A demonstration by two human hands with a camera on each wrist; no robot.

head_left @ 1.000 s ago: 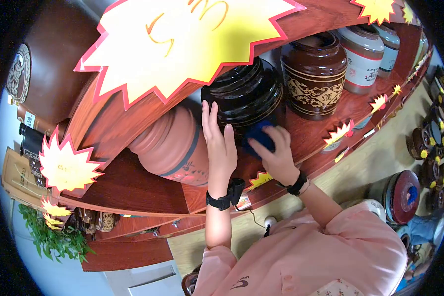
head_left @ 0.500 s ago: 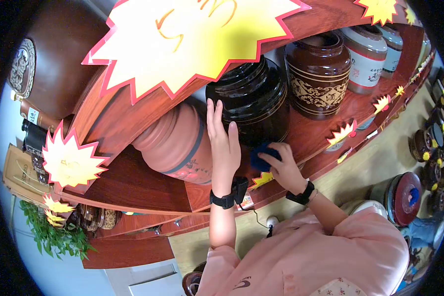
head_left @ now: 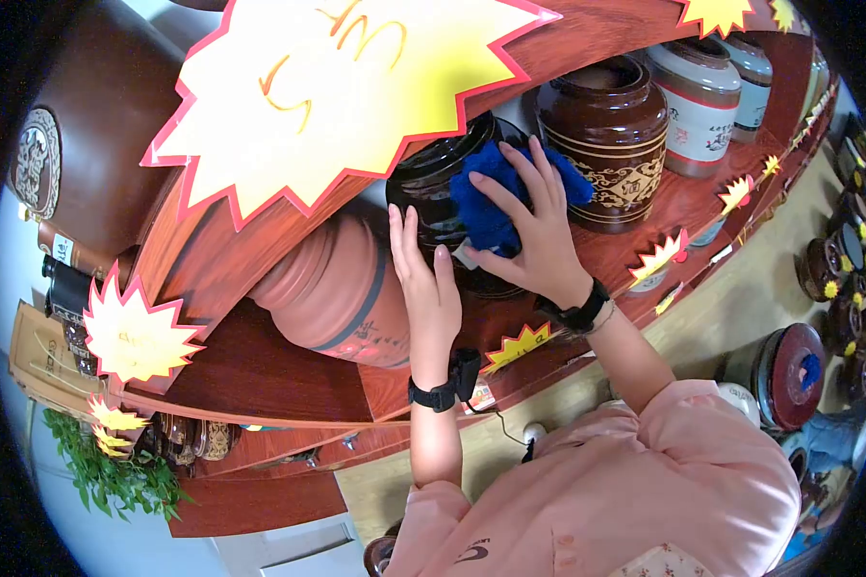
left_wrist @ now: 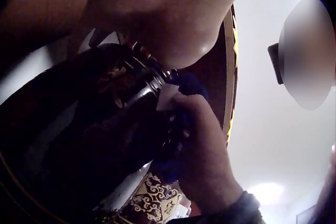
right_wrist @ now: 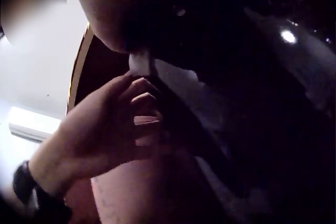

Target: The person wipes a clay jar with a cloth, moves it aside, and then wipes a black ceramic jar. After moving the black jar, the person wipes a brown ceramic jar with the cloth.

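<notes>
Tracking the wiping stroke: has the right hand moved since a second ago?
Yes. The right hand rose with the blue cloth up the black jar, now level with the brown jar.

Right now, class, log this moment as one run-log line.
left hand: flat on black jar | right hand: presses blue cloth on jar

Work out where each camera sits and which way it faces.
Head: on the head, looking forward and down at the shelf; shows both forearms, left hand flat on the black jar, right hand pressing the blue cloth on it.
Left wrist: at the left palm, facing the jar and the right hand.
Right wrist: at the right palm, facing the left hand's fingers.
Shared: both wrist views show the jar and the other hand.
</notes>
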